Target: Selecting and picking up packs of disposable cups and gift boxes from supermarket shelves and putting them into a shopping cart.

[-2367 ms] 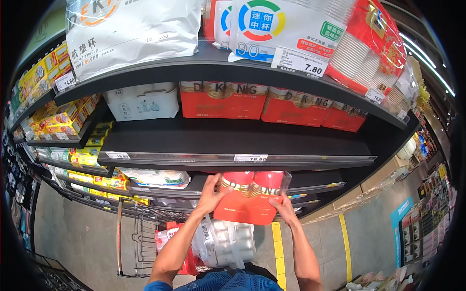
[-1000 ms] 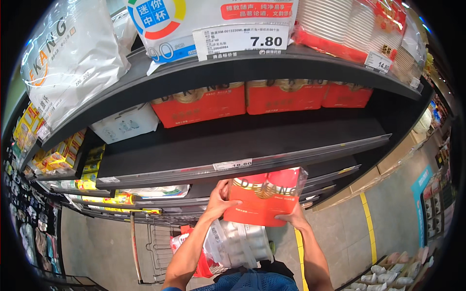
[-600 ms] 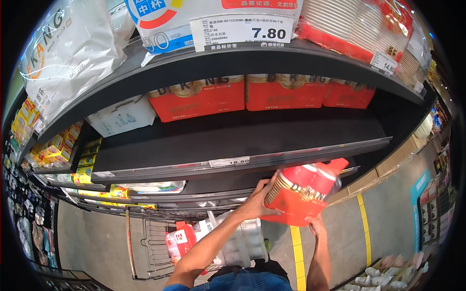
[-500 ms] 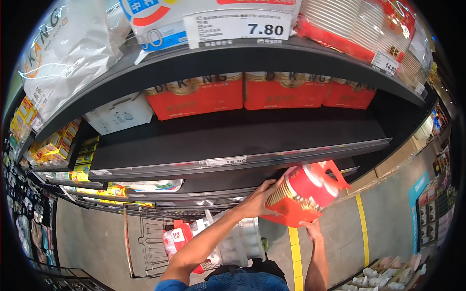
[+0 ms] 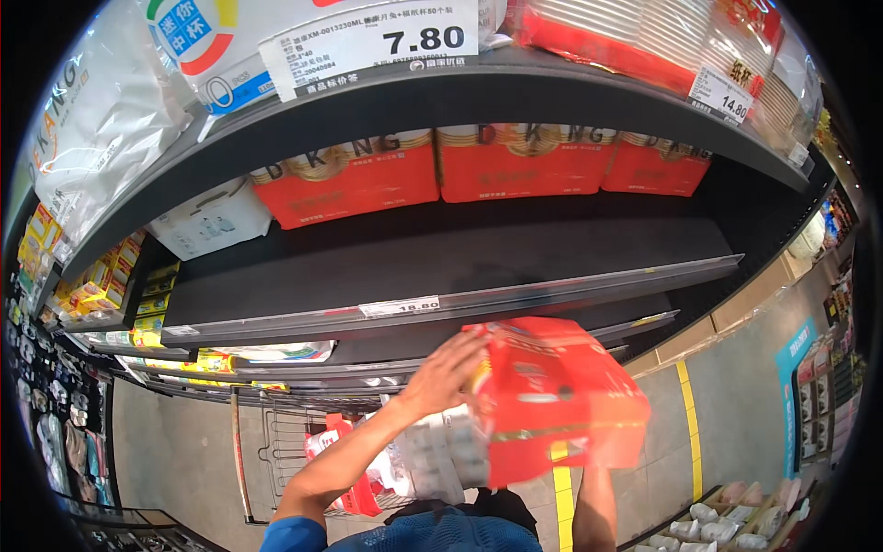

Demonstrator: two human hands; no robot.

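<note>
Between my hands, in front of the shelf, is a red pack of paper cups (image 5: pixel 561 396), tilted and slightly blurred, one broad red face showing. My left hand (image 5: pixel 448 373) presses on its left side, where a little gold edge of cups shows by the fingers. My right hand (image 5: pixel 598 467) bears it from below at the lower right corner; the pack hides its fingers. On the shelf ahead stand several similar red packs (image 5: pixel 345 184) in a row, with a white carton (image 5: pixel 212 219) at their left end.
Below my left forearm is a wire cart (image 5: pixel 276 451) holding a red-and-white package (image 5: pixel 336 451) and clear-wrapped white rolls or cups (image 5: pixel 446 455). The dark shelf's front edge (image 5: pixel 552 287) runs just beyond the pack. Bagged cups (image 5: pixel 616 37) fill the upper shelf. A goods bin (image 5: pixel 736 520) stands lower right.
The red pack has turned, so the cup rims face away and a plain red face shows. It has come lower and nearer. My left hand has moved left with it.
</note>
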